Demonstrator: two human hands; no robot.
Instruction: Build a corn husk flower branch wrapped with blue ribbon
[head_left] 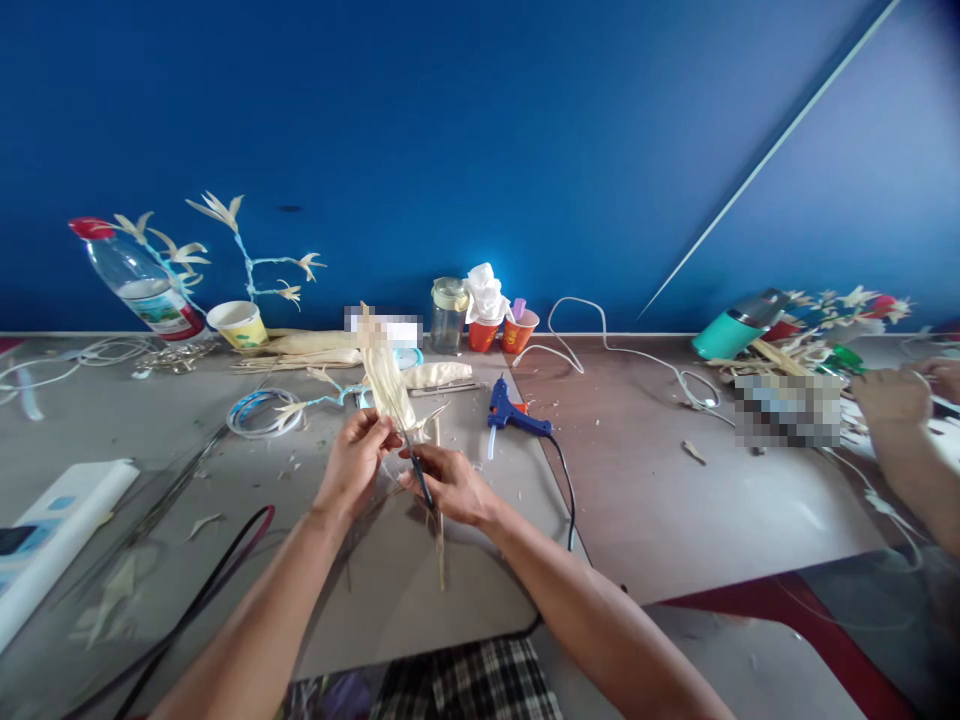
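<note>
My left hand point(356, 455) pinches the lower end of a pale dried corn husk point(386, 385), which stands up from the fingers. My right hand point(454, 487) is closed on dark scissors point(420, 475). Their blades point up and away from me and lie against the husk's lower edge. Both hands are close together above the table. Thin straw-coloured strips point(440, 550) lie beneath the right hand. Beyond the hands rests another rolled piece of husk point(439, 375). To their right lies a blue glue gun point(514, 410) with a clear glue stick in it.
Husk flowers on blue-wrapped stems point(251, 265) stand by a yellow paper cup point(238, 325) and a plastic bottle point(146, 285). A coiled wire point(264, 415) and power strip point(56, 540) lie left. Red cups point(484, 335) stand behind. At right are a green flask point(731, 325) and another person's hand point(892, 405).
</note>
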